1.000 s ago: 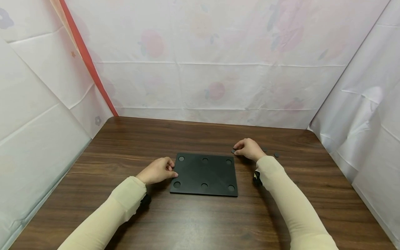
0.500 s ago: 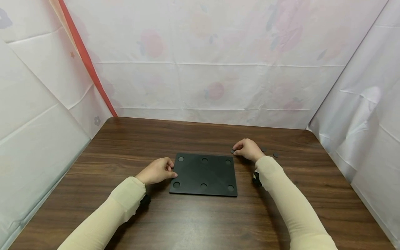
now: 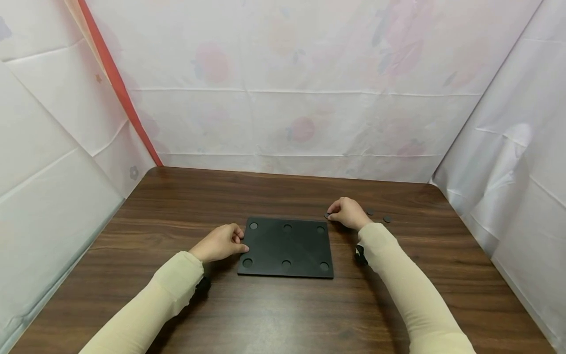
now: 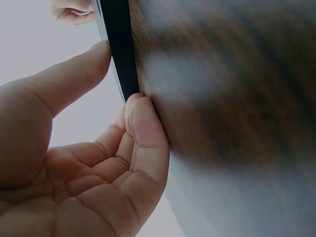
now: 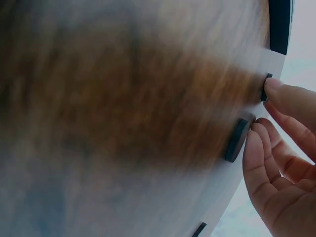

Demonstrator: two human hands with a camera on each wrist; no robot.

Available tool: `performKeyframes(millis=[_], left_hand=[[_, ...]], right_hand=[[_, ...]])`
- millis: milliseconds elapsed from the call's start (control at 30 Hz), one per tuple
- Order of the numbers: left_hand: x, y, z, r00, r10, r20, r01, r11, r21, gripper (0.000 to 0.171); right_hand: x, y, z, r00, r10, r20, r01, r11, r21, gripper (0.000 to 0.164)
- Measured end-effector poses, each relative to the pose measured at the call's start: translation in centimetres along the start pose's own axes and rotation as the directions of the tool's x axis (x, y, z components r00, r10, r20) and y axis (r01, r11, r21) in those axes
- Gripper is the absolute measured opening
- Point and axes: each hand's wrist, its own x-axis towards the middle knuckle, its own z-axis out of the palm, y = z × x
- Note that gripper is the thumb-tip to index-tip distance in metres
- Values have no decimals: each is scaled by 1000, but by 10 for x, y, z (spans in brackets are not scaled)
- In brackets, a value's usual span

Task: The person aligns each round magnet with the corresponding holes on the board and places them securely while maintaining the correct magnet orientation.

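Observation:
A flat black board (image 3: 287,246) with several round recesses near its long edges lies on the table. At its left edge is my left hand (image 3: 221,242), the thumb on the rim and the curled fingers against the side, as the left wrist view also shows. Beyond the board's far right corner, my right hand (image 3: 348,213) pinches a small black disc (image 3: 326,215) low at the tabletop. In the right wrist view the thumb covers part of this disc (image 5: 266,88). Another disc (image 5: 238,140) stands out beside the curled fingers, apart from the pinched one.
Two more black discs lie right of my right hand, a nearer-in disc (image 3: 369,213) and an outer disc (image 3: 387,219). The brown wooden table (image 3: 185,196) is bounded by white patterned curtains (image 3: 274,118) at the back and both sides.
Both hands keep nearly the same places at the board's edge and at the disc. The whole head view has shifted slightly to the left.

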Motion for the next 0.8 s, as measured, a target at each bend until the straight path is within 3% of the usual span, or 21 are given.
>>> performKeyframes(millis=[267, 500, 800], left_hand=[[1, -1, 1, 1000, 2, -9, -2, 1000, 9, 30], [1, -1, 2, 1000, -2, -13, 2, 1000, 10, 30], [1, 0, 2, 1000, -2, -19, 2, 1000, 16, 31]], right_hand=[[0, 3, 2, 1000, -1, -25, 1, 1000, -4, 14], [-4, -1, 0, 999, 1, -41, 1, 998, 57, 16], [-13, -21, -1, 995, -76, -69, 82, 993, 87, 16]])
